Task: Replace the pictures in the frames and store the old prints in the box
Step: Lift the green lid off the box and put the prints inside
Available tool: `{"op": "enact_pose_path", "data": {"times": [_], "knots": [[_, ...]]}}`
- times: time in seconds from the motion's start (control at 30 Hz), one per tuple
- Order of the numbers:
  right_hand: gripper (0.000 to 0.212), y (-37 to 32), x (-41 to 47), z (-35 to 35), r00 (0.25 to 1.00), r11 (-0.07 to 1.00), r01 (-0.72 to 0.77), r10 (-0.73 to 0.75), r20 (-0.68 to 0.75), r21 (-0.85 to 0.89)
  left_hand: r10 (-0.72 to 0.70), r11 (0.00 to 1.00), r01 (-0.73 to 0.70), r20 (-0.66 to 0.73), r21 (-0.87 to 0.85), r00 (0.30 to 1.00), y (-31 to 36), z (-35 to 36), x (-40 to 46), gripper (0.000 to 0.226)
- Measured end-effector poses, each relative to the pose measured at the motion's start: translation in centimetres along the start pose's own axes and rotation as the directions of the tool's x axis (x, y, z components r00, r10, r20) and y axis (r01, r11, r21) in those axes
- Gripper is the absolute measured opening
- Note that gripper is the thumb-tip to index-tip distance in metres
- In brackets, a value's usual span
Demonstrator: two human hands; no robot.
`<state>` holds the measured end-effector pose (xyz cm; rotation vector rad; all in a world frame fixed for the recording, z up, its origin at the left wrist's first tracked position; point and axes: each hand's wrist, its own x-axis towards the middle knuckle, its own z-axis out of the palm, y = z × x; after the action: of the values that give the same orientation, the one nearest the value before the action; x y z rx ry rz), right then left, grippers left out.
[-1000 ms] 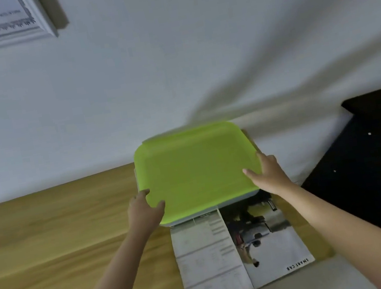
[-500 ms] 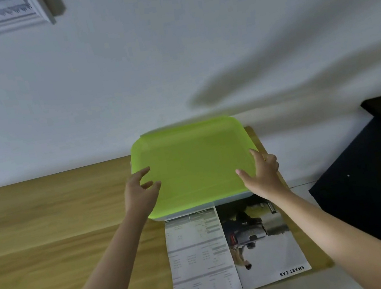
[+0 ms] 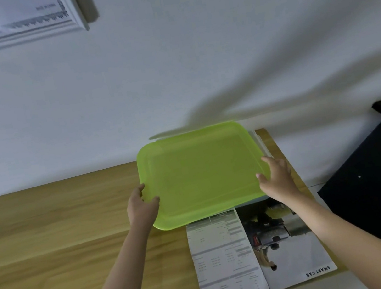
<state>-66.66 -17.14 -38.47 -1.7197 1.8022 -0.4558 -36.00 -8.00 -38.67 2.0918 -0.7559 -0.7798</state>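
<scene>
A lime-green lid (image 3: 202,175) covers a pale box (image 3: 261,143) at the far right of the wooden table (image 3: 49,238); only a sliver of the box shows at the lid's right and front edges. My left hand (image 3: 142,206) grips the lid's left front edge, thumb on top. My right hand (image 3: 276,176) holds the lid's right front edge the same way. An open magazine spread (image 3: 253,255) with a car photo and printed tables lies just in front of the box. A white picture frame (image 3: 10,20) hangs on the wall at upper left.
A black piece of furniture (image 3: 380,188) stands to the right of the table, past a strip of pale floor. The white wall (image 3: 194,55) runs directly behind the box. Bare wood stretches to the left of the box.
Both hands have shifted slightly along the lid's front corners and now clasp its edges. The lid sits lower and flatter over the box. My view has tilted up a little.
</scene>
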Motion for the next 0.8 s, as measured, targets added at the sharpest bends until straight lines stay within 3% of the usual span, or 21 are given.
{"op": "enact_pose_path", "data": {"times": [0.37, 0.8], "knots": [[0.057, -6.2, -2.7, -0.1, 0.996, 0.984, 0.027, -0.012, -0.087, 0.176, 0.111, 0.992, -0.111, -0.002, -0.055, 0.994, -1.8, -5.7, 1.7, 0.055], [0.074, -21.0, -9.6, 13.8, 0.959, 0.976, 0.194, -0.21, 0.191, 0.102, 0.009, 1.0, -0.01, -0.118, -0.009, 0.993, -13.7, -25.2, 7.8, 0.047]]}}
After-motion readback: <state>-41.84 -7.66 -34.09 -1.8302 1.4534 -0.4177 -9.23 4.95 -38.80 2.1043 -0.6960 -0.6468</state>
